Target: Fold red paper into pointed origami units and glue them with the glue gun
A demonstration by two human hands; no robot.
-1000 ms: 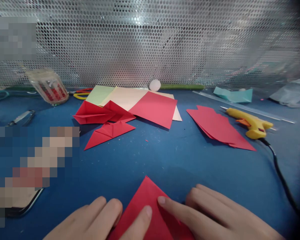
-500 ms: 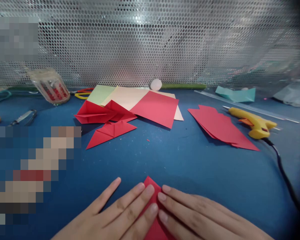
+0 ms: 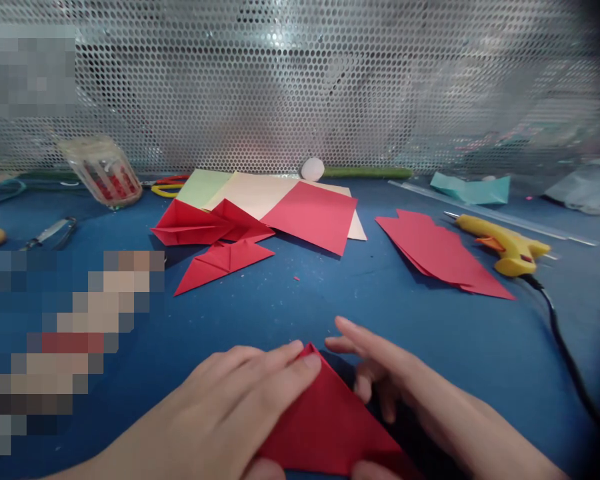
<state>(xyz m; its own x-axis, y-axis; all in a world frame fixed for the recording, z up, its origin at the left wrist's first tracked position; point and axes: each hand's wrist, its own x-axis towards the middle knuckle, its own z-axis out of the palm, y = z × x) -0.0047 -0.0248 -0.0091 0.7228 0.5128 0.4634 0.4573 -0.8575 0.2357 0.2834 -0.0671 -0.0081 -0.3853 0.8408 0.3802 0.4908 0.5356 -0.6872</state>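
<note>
A folded red paper (image 3: 325,427) with its peak pointing away from me is at the near edge of the view. My left hand (image 3: 220,407) lies along its left slope, fingers together over the edge and thumb at the bottom, holding it. My right hand (image 3: 405,380) is beside the right slope with fingers spread apart; its thumb tip shows at the paper's lower edge. The right palm is turned toward the paper, and I see no firm grip there. Part of the paper is hidden under the left hand.
Folded red pieces (image 3: 225,257) and flat sheets (image 3: 313,217) lie ahead. To the right are more red papers (image 3: 440,253) and a yellow glue gun (image 3: 505,243) with a black cord. A jar (image 3: 105,173) stands back left; a blurred arm (image 3: 80,320) reaches in.
Both hands were pressed flat on the paper. My right hand has lifted to the right side, fingers spread; my left has shifted onto the left slope. More of the paper shows.
</note>
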